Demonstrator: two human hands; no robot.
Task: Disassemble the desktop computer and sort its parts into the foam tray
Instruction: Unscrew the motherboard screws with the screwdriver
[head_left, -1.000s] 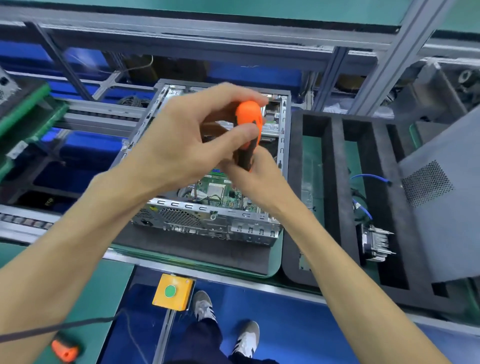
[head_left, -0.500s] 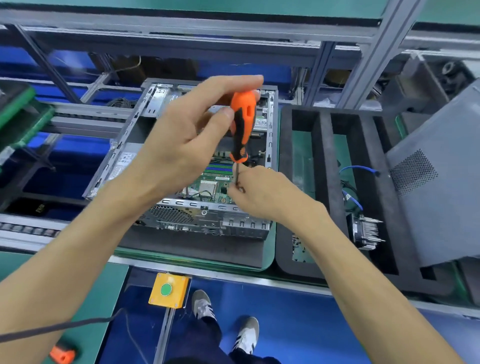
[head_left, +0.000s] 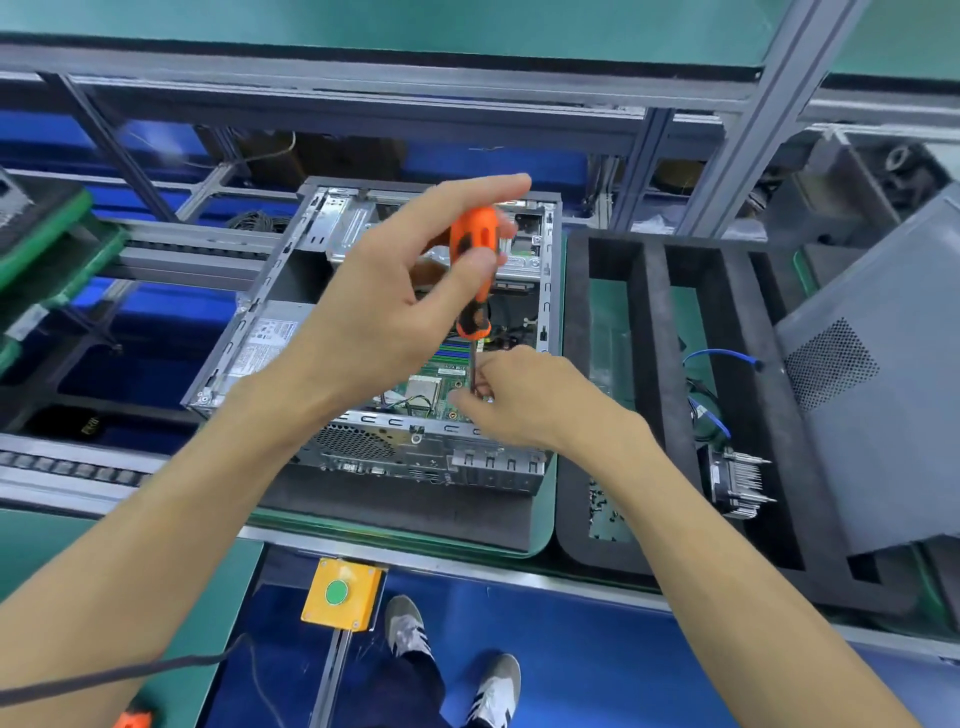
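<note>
left hand (head_left: 379, 317) gripping orange screwdriver (head_left: 475, 270) by handle, index finger sticking out straight above it; right hand (head_left: 524, 400) pinching shaft low down, steadying tip over green motherboard (head_left: 441, 382); desktop computer (head_left: 395, 338) lying open on desk (head_left: 405, 519), cover off; foam tray (head_left: 649, 312) sitting just right of it, heatsink (head_left: 737, 480) and blue cable (head_left: 722, 358) in one slot, loose screws (head_left: 602, 512) in nearer one; grey side panel (head_left: 883, 389) leaning across tray's far right

The left hand (head_left: 384, 317) grips an orange-and-black-handled screwdriver (head_left: 475, 265) (upright) over the open grey metal computer case (head_left: 249, 353), the right hand (head_left: 524, 400) pinching its shaft.
</note>
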